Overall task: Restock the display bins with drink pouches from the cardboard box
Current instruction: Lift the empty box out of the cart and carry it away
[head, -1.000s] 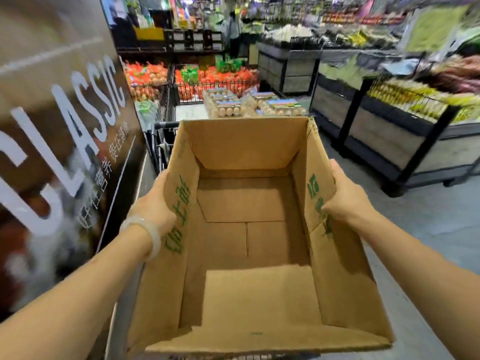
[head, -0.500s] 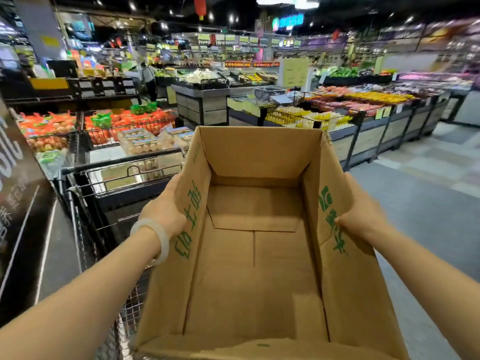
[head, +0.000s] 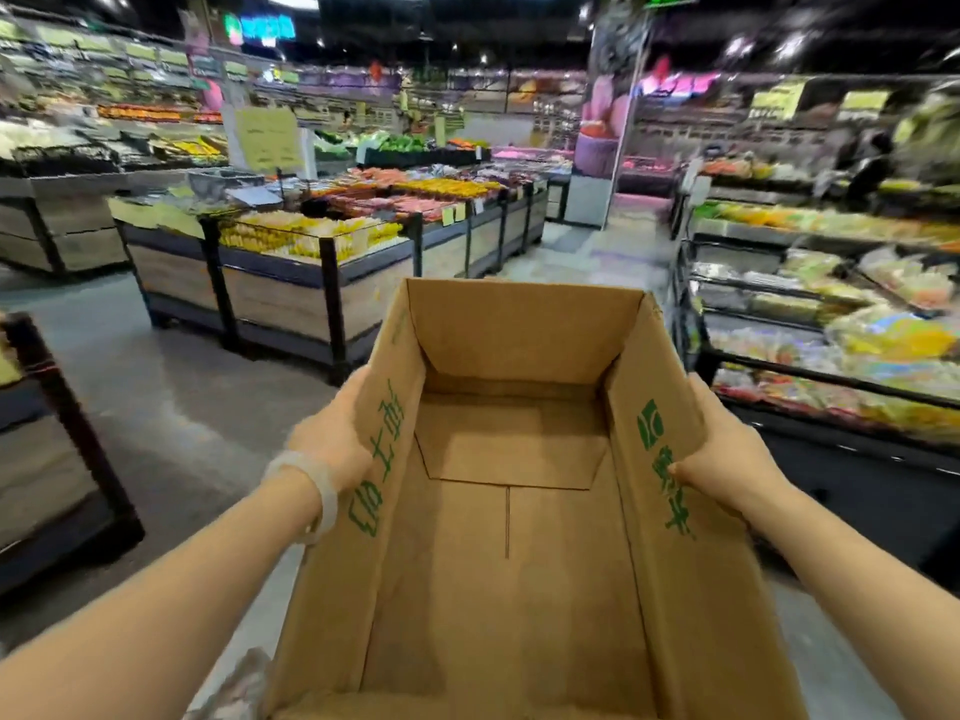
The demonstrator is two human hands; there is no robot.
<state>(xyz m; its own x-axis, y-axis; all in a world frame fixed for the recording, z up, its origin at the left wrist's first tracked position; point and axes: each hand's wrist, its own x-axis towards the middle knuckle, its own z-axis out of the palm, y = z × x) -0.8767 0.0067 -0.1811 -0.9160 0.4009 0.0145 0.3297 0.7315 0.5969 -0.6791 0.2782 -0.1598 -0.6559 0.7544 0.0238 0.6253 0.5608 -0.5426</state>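
Observation:
I hold an open cardboard box [head: 509, 563] in front of me, its top flaps up and green print on both side flaps. Nothing lies inside; only the bare brown bottom shows. My left hand [head: 332, 439], with a pale bangle on the wrist, grips the left flap from outside. My right hand [head: 727, 454] grips the right flap, thumb over its edge. No drink pouches are in view. A display bin [head: 291, 272] with yellow packs stands ahead to the left.
A chilled shelf unit [head: 831, 387] with bagged produce runs along the right, close to the box. A dark-framed stand [head: 57, 449] sits at the left edge. Grey floor aisle [head: 171, 397] stretches between them. More produce bins fill the background.
The view has swung to the right with the box held the same way. The shopping cart and the big dark sign have left the view; the right-hand shelves have come in.

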